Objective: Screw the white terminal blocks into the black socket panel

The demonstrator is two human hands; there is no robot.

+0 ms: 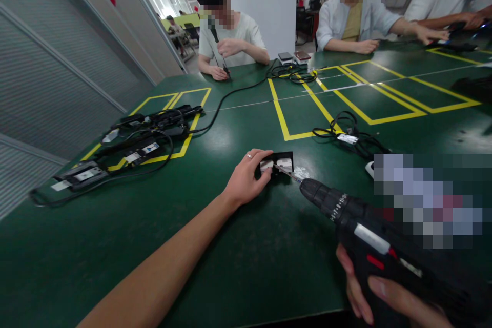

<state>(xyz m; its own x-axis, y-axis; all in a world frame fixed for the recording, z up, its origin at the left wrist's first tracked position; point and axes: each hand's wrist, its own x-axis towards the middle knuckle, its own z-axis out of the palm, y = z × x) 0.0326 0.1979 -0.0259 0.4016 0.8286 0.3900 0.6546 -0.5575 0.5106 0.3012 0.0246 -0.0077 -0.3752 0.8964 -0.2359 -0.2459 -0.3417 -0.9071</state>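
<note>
My left hand, with a ring on one finger, grips the left end of a small black case with pale parts inside on the green table. My right hand is wrapped around the handle of a black cordless drill with red and grey marks. The drill's long bit points left, its tip at the middle of the case. Whether the tip sits in a screw is too small to tell. A clear plastic scrap lies just right of the case.
Black power adapters and cables lie at the left inside yellow tape lines. A coiled cable is at the right, near a blurred-out object. Two small boxes stand at the back. Across the table, people sit working with their hands.
</note>
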